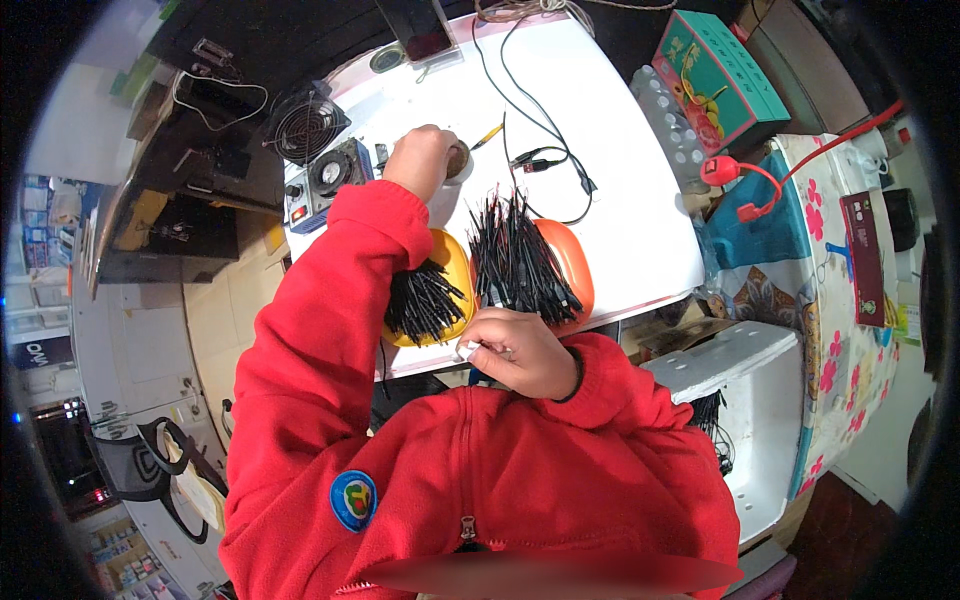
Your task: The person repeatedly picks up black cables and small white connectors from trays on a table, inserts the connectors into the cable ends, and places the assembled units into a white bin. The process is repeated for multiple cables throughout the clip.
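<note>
My left hand (422, 162) reaches over the white table, its fingers curled closed against a small round brown object (458, 160); whatever is between the fingertips is hidden. My right hand (522, 352) is at the table's front edge, thumb and fingers pinching a small white piece (467, 350) too small to name. Between the hands sit two trays. The yellow tray (458, 262) has a bundle of short black cables (422, 302) in it. Heaped over the orange tray (578, 268) are black wires (520, 255) with thin reddish ends.
Left of my left hand stand a blue box with a dial and red switch (315, 205) and a black fan (308, 130). A yellow-tipped stick (488, 135) and black USB cables (545, 160) lie beyond. A white foam box (765, 430) stands right, below a green carton (715, 85).
</note>
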Demonstrator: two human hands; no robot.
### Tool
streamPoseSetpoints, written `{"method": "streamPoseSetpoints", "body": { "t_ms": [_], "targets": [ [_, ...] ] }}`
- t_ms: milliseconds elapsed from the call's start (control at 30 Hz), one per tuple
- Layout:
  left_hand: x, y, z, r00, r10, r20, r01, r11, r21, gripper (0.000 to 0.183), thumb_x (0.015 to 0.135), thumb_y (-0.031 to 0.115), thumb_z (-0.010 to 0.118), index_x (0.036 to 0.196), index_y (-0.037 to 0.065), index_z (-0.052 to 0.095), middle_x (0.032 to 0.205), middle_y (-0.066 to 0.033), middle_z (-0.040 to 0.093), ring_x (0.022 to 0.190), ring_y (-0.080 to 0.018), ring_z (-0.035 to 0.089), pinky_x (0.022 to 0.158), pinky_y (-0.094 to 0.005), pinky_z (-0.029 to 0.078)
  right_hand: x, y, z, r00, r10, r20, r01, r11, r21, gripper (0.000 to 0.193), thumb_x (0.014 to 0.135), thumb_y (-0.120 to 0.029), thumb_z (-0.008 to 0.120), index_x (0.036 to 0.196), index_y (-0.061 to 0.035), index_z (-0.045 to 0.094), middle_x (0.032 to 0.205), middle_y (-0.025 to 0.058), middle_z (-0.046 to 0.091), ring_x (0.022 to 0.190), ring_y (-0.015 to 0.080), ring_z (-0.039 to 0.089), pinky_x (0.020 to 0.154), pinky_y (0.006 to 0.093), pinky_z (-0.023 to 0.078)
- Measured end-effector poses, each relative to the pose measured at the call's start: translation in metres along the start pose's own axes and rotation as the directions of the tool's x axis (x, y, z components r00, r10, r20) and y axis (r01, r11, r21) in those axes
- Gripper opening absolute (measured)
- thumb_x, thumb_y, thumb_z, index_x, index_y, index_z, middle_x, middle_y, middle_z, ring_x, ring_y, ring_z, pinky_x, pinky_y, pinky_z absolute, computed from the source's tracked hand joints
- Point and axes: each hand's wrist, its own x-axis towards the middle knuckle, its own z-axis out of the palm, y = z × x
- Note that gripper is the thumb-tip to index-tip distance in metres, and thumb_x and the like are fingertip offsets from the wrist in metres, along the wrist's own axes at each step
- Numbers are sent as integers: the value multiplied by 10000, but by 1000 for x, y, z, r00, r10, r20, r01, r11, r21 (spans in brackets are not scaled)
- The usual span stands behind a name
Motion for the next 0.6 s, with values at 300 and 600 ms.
{"method": "streamPoseSetpoints", "body": {
  "t_ms": [300,600],
  "targets": [
    [-6,3,-10,997,11,-74,-13,1000,-28,82,789,65,611,826,25,672,786,-186,626,760,-372,629,700,-419,511,-5,-4,-1,999,46,-4,-46,998,-29,145,849,-113,587,917,14,603,833,142,596,754,305,585,679,363,473],
    [-59,-15,-83,962,-109,-250,63,981,-186,97,784,31,639,874,-4,640,782,-198,651,716,-356,648,654,-386,510,-12,-14,15,999,13,-43,-17,996,-89,106,847,-93,594,900,-1,608,774,114,583,649,249,574,597,326,456]
  ]
}}
